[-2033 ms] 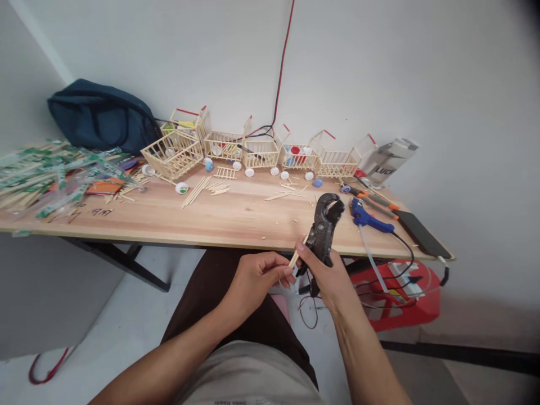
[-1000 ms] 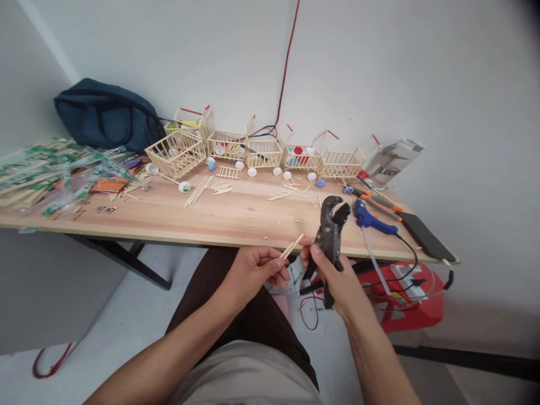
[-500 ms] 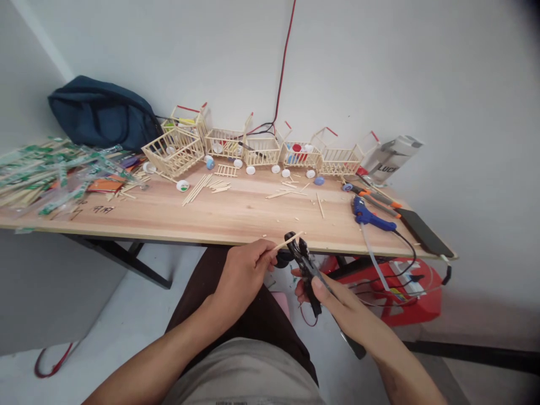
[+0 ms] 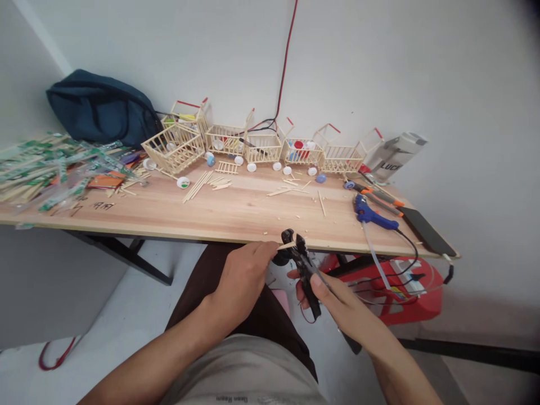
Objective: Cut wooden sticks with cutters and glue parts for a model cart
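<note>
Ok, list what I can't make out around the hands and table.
All in the head view:
Near end of the stick: hidden inside the left hand.
Whether the blade of the cutter touches the stick: too small.
Lower part of the rear cart: hidden behind the front cart.
Writing on the table: too blurred to read.

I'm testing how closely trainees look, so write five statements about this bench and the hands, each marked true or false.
1. The right hand holds the black cutter. True.
2. The left hand holds the blue glue gun. False: it holds a wooden stick; the blue glue gun lies on the table.
3. The wooden stick's end is at the black cutter's jaws. True.
4. The dark blue bag is toward the table's right end. False: it is toward the left end.
5. A dark flat item lies near the table's right end. True.
</note>
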Demonstrator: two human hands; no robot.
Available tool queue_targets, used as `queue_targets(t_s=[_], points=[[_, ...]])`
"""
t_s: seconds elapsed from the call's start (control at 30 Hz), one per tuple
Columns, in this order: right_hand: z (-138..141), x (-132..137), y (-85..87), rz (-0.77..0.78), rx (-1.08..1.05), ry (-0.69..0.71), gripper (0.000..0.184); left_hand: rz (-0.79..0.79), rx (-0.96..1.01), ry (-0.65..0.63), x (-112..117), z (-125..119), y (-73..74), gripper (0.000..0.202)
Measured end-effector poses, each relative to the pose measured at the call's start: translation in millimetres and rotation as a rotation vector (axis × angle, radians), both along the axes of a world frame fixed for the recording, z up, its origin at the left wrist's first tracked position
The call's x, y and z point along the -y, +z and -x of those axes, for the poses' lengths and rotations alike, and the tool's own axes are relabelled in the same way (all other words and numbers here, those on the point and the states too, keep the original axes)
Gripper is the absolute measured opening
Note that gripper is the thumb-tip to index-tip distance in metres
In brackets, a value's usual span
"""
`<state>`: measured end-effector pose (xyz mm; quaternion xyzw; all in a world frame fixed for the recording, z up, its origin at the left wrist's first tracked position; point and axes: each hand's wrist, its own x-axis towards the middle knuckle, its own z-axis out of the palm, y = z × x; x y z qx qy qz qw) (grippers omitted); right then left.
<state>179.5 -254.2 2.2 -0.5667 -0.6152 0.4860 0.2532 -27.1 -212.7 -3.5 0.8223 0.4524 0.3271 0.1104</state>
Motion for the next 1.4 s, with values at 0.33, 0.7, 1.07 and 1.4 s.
queue_targets(t_s=[0.33,0.7,1.07,1.4], points=[[2,2,-4.2,-0.079,0.017,-0.015,0.046,-0.095,-0.065,0.016,3,-1,0.9,0.028],[8,6,-8.8,-0.195,0.161,-0.064,0.043,-0.192,-0.166,-0.026,2,-1,-4.1,0.030],[16,-79,20.5,-0.360,0.321,-0.067,0.055,-0.209,-0.367,0.121,-69,-3,19.9,0.018],[37,-169,14.9,-0.450,0.399,-0.096,0.061,-0.239,-0.445,0.183,-147,8,26.9,0.019]])
